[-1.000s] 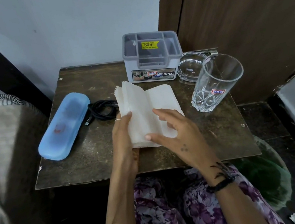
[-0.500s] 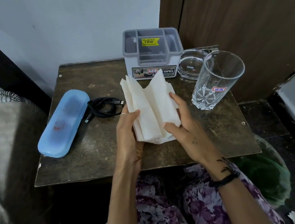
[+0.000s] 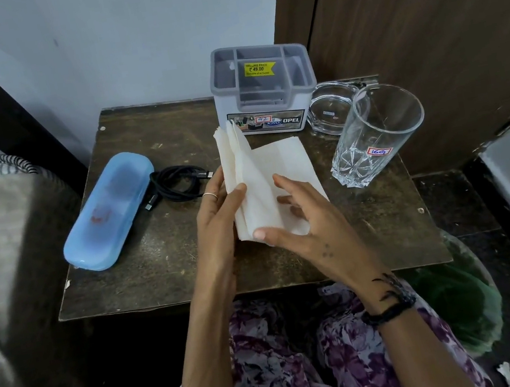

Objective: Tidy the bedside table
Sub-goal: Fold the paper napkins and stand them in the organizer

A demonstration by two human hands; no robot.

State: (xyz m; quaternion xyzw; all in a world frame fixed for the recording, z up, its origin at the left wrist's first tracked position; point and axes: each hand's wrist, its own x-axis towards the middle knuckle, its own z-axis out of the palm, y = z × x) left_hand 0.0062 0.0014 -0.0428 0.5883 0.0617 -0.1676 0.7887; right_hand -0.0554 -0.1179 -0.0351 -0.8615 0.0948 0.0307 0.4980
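Folding the white tissue stack (image 3: 274, 186) in front of the grey organiser (image 3: 263, 90), my left hand (image 3: 217, 220) grips its raised edge while my right hand (image 3: 302, 219), fingers (image 3: 280, 179) spread, should press the flat half onto the desk (image 3: 158, 270).

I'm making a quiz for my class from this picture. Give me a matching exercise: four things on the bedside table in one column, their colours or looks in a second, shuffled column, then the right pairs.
Things:
1. glasses case
2. cable
3. organiser box
4. tall tumbler

Looks:
A. clear glass with a small red-edged sticker
B. black, coiled
C. light blue, shut
D. grey and white, with a yellow price label

Pairs: 1-C, 2-B, 3-D, 4-A
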